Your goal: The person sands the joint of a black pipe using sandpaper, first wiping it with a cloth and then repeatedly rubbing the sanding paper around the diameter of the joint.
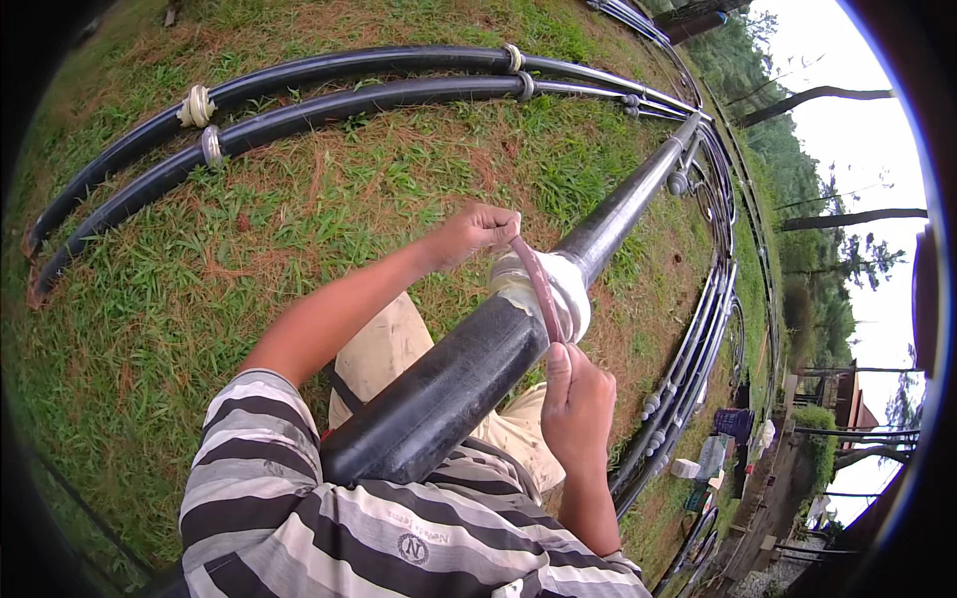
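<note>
A thick black pipe (449, 377) runs from close to my body away to the upper right. Around it sits a whitish, smeared joint (568, 295) with a bulging ring. A narrow reddish-brown strip (539, 277), perhaps abrasive cloth, is stretched across the near side of this joint. At its upper end, on the far left side of the pipe, my left hand (480, 235) pinches it. My right hand (580, 407) grips the lower end between thumb and fingers, just right of the pipe. Whether the strip wraps round underneath is hidden.
Two more black pipes (364, 98) with pale joint rings lie on the grass (349, 199) at the upper left. A bundle of long pipes (688, 374) curves along the right. Beyond it stand a dark blue bucket (735, 424) and a white box (686, 467).
</note>
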A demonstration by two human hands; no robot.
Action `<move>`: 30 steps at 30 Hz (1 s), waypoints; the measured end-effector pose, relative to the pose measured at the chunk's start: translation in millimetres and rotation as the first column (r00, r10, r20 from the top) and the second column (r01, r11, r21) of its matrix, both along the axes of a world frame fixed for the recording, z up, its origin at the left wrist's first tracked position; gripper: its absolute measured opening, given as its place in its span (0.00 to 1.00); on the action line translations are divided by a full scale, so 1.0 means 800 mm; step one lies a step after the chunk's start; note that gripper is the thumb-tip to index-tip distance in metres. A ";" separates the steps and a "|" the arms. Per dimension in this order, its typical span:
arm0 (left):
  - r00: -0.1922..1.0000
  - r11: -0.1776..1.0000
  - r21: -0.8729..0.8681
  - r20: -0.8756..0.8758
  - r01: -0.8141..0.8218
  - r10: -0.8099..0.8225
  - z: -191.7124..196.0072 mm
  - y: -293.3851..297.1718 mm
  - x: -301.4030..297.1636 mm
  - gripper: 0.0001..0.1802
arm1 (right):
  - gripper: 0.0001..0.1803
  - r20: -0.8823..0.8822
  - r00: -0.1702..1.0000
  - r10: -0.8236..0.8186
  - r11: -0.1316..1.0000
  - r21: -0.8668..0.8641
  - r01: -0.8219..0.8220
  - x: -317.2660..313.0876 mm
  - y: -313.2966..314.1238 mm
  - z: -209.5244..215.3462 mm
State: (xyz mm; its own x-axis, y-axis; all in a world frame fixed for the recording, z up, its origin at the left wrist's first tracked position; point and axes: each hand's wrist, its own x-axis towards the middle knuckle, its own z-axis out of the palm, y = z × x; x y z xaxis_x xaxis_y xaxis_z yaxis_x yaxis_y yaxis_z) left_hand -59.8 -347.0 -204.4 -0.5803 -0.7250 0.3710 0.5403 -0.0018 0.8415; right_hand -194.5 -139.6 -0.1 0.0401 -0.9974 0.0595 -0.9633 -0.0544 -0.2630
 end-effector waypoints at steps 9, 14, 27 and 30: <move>1.000 0.996 0.090 0.012 0.008 -0.009 0.002 -0.013 -0.022 0.22 | 0.23 -0.028 0.999 -0.042 0.999 0.015 0.042 0.005 -0.022 -0.004; 0.994 0.995 0.093 -0.101 -0.024 0.033 0.013 0.016 -0.013 0.21 | 0.23 0.143 0.982 -0.121 0.989 0.102 0.107 -0.007 0.022 0.008; 0.997 0.997 -0.065 -0.047 0.052 -0.055 0.026 -0.009 -0.011 0.22 | 0.29 0.191 0.979 -0.069 0.998 -0.004 0.070 -0.007 0.023 -0.013; 0.999 0.999 -0.029 0.013 0.039 -0.038 0.012 -0.017 -0.020 0.22 | 0.28 0.221 0.973 -0.062 0.995 -0.066 0.078 -0.002 -0.019 -0.022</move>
State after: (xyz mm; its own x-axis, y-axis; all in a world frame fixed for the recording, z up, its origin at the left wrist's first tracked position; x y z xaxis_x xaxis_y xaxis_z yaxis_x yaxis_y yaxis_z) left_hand -75.8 -360.7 -195.1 -0.6121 -0.6909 0.3847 0.5301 0.0026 0.8479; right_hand -196.3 -155.2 -17.7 -0.0521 -0.9897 0.1330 -0.8849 -0.0160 -0.4656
